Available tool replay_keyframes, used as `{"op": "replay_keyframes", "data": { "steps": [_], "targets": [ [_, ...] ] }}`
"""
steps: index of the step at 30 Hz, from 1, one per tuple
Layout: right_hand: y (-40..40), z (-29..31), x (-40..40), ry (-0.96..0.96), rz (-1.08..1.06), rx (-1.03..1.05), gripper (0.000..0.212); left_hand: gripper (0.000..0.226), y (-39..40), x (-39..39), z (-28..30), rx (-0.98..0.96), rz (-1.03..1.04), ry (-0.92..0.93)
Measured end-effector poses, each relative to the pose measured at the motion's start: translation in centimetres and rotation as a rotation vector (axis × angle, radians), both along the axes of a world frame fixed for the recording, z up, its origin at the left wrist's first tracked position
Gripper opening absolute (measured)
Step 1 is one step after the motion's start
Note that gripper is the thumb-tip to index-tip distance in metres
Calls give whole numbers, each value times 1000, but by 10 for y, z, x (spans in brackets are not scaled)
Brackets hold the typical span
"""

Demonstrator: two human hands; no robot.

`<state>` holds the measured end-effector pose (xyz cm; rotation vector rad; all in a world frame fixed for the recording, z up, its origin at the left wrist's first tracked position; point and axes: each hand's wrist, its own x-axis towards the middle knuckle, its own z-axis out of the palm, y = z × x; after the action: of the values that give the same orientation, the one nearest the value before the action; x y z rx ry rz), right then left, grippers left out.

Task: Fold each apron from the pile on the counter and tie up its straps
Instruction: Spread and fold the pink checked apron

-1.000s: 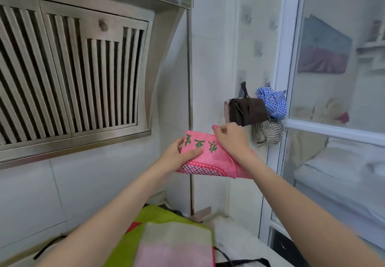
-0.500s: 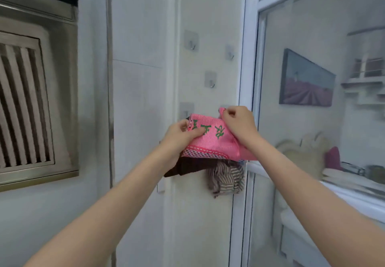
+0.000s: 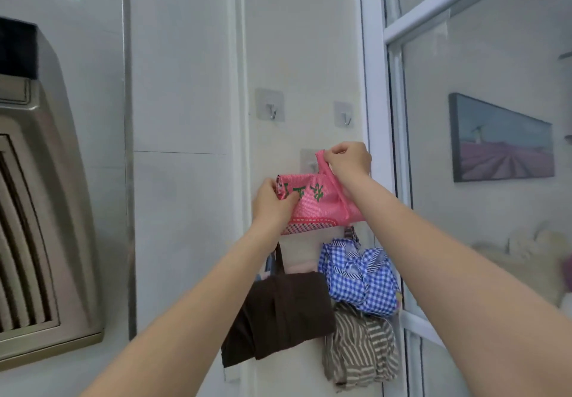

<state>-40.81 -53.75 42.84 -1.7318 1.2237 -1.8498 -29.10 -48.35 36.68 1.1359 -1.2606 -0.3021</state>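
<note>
held up against the white wall (image 3: 303, 40), just below two bare adhesive hooks (image 3: 270, 105): a folded pink apron (image 3: 318, 204) with green lettering and a checked hem. left hand (image 3: 272, 203) gripping the bundle's left end, thumb curled over the front, fingers wrapped behind. right hand (image 3: 348, 162) raised a little higher, pinching the pink strap (image 3: 332, 186) between thumb and curled fingers, strap running down across the front of the bundle to its lower right corner. top of the strap loop level with a third hook (image 3: 309, 161), mostly hidden behind the fabric; whether loop and hook touch, cannot tell.

below the pink bundle, hanging against the same wall: a folded dark brown apron (image 3: 278, 316) on a strap, a knotted blue gingham apron (image 3: 359, 279) just to its right, and under that a bundled brown-and-cream striped apron (image 3: 360, 350), touching the gingham one. a sliver of pale pink cloth (image 3: 300, 266) showing behind the brown one's strap.

no open containers in sight; each apron packed into its own tied bundle.

to the left, the slatted face and bronze casing of a range hood (image 3: 37, 241). to the right, a white-framed glass door (image 3: 380, 87), and through it a landscape picture (image 3: 501, 145) on the far wall and blurred pale bedding lower down.
</note>
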Motion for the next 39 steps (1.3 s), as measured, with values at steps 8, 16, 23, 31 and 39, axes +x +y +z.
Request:
{"op": "replay_keyframes", "data": {
  "steps": [8, 16, 23, 31, 39],
  "targets": [
    [-24, -18, 16, 81, -52, 31, 28, 11, -5, 6, -16, -91, 270, -455],
    [-20, -12, 0, -41, 114, 21, 24, 15, 2, 13, -11, -62, 222, -508],
    [-14, -19, 17, 468, -105, 37, 8, 17, 9, 17, -16, 27, 269, -616],
    [-4, -64, 10, 275, -165, -150, 18, 44, 14, 7, -23, -12, 585, -903],
    [10, -82, -14, 399, -182, -50, 23, 56, 31, 8, -38, 2, 481, -909]
  ]
}}
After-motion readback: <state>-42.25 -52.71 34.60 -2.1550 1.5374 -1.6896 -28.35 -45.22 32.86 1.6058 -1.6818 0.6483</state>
